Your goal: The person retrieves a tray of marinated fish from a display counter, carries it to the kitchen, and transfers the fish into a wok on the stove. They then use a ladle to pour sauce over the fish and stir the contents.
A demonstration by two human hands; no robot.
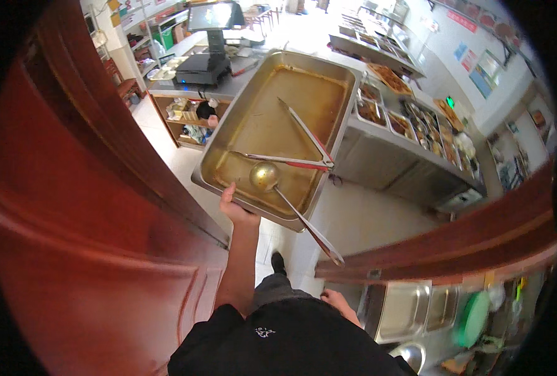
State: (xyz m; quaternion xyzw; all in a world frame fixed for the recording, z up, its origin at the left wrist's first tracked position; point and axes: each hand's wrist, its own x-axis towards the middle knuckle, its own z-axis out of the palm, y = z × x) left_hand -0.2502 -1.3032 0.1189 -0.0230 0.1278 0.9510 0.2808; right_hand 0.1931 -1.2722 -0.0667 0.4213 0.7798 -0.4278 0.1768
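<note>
My left hand [237,207] grips the near rim of a deep stainless-steel food pan [288,101], thumb over the edge and fingers hidden beneath. Brownish, greasy residue coats the pan's bottom. Inside rest spread metal tongs [309,134] with red grips, their hinge at the right wall. A metal ladle [264,176] lies with its bowl in the pan; its handle crosses the near rim and sticks out toward me. Low at my right side hangs my right hand [336,299], away from the pan; its fingers are only partly visible, and no held object shows.
A dark red door [95,263] stands close on my left, a wooden frame [447,249] on my right. Ahead, a counter carries a point-of-sale terminal [205,68]. Food trays [400,127] line the steel counter at right. More pans [403,310] sit behind the frame.
</note>
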